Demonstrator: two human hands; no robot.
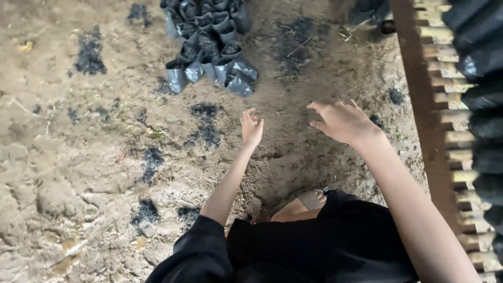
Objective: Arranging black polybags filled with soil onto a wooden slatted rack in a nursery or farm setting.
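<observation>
Left hand (251, 129): empty, fingers loosely spread, palm toward the ground, stretched out over bare soil. Right hand (341, 120): empty, fingers spread and slightly curled, hovering over the soil just right of the left hand. Cluster of black plastic nursery bags (209, 47): filled with dark soil, packed upright together, standing on the ground on the far side of both hands, nearer the left one, well apart from either. Ground (78, 157): trampled brown earth with dark soil patches. Slatted wooden rack (445, 120): at the right edge, bearing more black bags (482, 47).
</observation>
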